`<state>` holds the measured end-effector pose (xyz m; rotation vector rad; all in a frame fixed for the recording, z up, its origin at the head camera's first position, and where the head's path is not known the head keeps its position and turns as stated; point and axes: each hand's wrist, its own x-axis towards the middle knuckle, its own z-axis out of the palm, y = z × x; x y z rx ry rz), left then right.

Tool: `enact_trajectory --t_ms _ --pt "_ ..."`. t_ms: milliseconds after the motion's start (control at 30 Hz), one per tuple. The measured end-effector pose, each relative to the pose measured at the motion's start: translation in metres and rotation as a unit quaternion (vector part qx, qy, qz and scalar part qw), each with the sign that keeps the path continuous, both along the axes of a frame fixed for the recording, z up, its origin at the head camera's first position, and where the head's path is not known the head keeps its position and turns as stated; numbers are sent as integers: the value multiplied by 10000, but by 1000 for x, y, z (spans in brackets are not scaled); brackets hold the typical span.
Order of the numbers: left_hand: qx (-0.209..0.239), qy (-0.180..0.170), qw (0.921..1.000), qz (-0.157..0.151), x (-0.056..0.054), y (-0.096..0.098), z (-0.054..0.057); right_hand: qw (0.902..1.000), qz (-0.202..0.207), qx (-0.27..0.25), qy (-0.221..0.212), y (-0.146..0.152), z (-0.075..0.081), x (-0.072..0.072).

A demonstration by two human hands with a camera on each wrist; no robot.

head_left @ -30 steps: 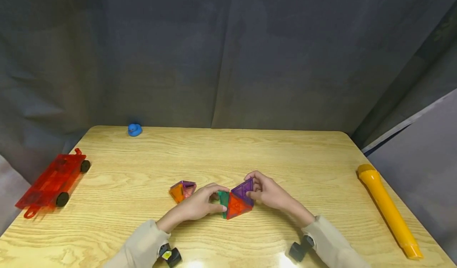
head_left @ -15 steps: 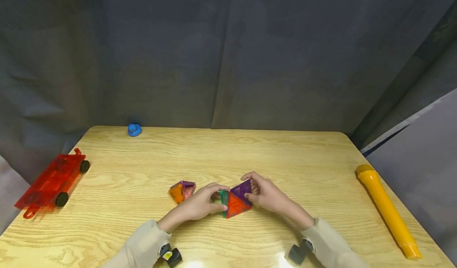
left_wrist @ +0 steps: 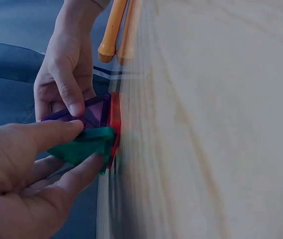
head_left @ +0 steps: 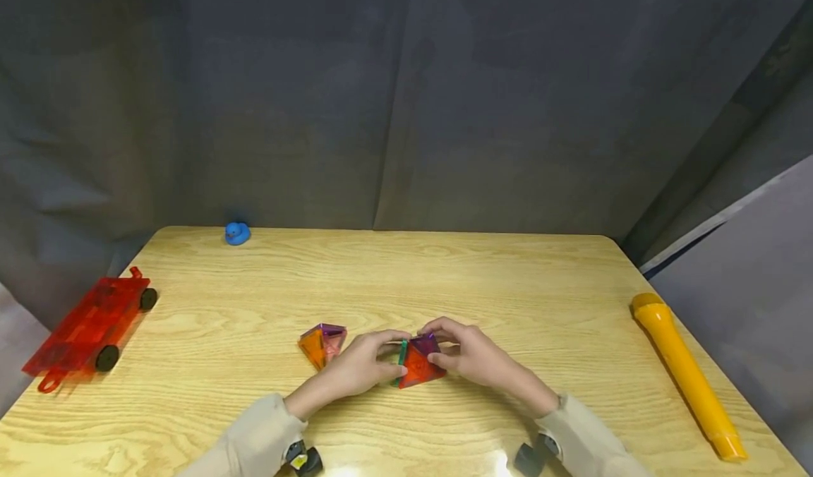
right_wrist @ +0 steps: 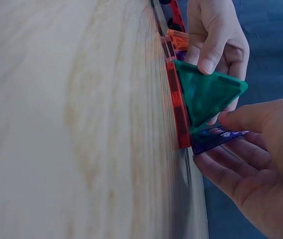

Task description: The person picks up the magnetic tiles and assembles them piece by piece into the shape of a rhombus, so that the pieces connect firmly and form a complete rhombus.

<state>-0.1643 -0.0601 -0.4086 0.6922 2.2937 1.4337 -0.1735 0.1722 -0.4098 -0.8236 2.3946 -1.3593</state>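
A red magnetic tile (head_left: 420,369) lies on the table between my hands. Along its left edge stands a green triangular magnetic tile (right_wrist: 209,92), which my left hand (head_left: 367,365) pinches between thumb and fingers. Opposite, my right hand (head_left: 478,351) holds a purple triangular magnetic tile (left_wrist: 95,113) by its upper part. The purple tile rises from the red one and leans towards the green tile; in the right wrist view their lower corners come close together. My right fingers partly cover the purple tile in the head view.
Just left of my left hand sits a cluster of orange, pink and purple tiles (head_left: 313,348). A red wheeled base (head_left: 92,322) stands at the table's left edge, a blue toy duck (head_left: 238,233) at the back. A yellow tube (head_left: 689,375) lies along the right side.
My right hand has moved slightly left and tipped the purple tile up over the red one. The green tile now stands steeper in my left hand, which has barely moved.
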Motion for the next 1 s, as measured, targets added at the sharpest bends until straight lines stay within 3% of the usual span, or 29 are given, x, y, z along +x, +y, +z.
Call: enact_trajectory --t_ms 233,500,1000 --pt "-207 559 9981 -125 1 1 -2 9996 151 200 153 0 1 0" --pt "-402 955 9945 -169 2 3 0 9987 292 331 272 -1 1 -1" --pt "-586 1076 9924 -88 3 8 1 9978 274 476 376 -3 6 0"
